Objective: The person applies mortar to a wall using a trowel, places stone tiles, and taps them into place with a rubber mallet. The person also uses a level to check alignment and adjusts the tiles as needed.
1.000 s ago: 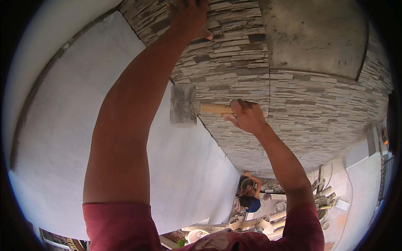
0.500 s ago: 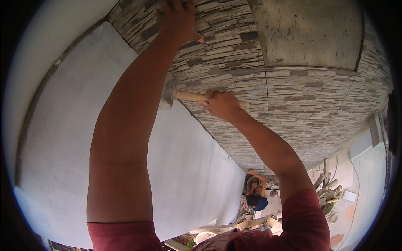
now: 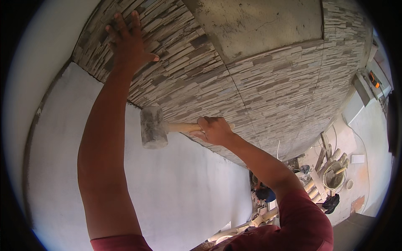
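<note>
Stone-look wall tiles (image 3: 276, 88) in grey and beige strips cover the wall in front of me. My left hand (image 3: 127, 48) lies spread and flat against the tile at the upper left. In my right hand (image 3: 215, 130) is a rubber mallet (image 3: 154, 127), held by its pale wooden handle. The mallet's thick grey head hangs to the left, in front of the border between the tiles and the smooth white wall. From this view I cannot tell whether the head touches anything.
A bare grey cement patch (image 3: 259, 25) sits above the tiles. The white wall (image 3: 180, 184) runs down the left. Far below are a co-worker (image 3: 264, 194), partly hidden by my arm, a bucket of mortar (image 3: 334, 178), bamboo poles (image 3: 268, 215) and a small white cup (image 3: 349, 184).
My view has turned, so the tiles and cement patch sit further left. The mallet head has come out from behind my left forearm. Both hands keep their hold and contact.
</note>
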{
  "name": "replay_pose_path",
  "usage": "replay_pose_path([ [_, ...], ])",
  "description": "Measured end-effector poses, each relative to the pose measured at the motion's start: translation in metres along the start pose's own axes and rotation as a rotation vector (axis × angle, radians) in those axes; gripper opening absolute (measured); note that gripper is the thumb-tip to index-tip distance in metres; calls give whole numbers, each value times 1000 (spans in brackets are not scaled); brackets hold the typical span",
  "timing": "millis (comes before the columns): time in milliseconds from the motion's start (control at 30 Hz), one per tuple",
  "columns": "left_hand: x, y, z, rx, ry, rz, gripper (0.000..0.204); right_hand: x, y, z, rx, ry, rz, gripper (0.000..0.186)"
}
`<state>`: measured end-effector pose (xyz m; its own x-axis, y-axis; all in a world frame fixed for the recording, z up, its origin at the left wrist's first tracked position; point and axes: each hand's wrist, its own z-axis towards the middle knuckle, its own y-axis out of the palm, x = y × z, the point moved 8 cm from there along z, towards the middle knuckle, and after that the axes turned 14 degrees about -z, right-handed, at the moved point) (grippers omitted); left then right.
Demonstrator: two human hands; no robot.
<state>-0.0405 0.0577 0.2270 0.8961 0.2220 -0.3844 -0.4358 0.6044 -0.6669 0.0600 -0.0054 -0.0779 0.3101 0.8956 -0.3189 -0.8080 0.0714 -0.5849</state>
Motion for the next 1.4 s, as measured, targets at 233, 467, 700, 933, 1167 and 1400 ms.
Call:
replay_pose_path([
  [233,2,-3,1,-29,-28,15,147,80,-54,-3,103,294,-20,48],
  [467,1,-2,-1,0,-9,-28,152,106,-72,-18,182,240,-119,47],
  [700,4,-12,2,-98,-126,28,156,83,-106,3,313,78,-107,45],
  [933,6,-14,-2,-166,-217,-10,156,79,-114,18,246,173,-45,44],
  [1167,2,-13,-6,-186,-237,-15,154,92,-124,49,169,256,-99,44],
  [1400,3,-16,-1,-110,-193,-52,149,95,-142,68,43,307,-219,57],
])
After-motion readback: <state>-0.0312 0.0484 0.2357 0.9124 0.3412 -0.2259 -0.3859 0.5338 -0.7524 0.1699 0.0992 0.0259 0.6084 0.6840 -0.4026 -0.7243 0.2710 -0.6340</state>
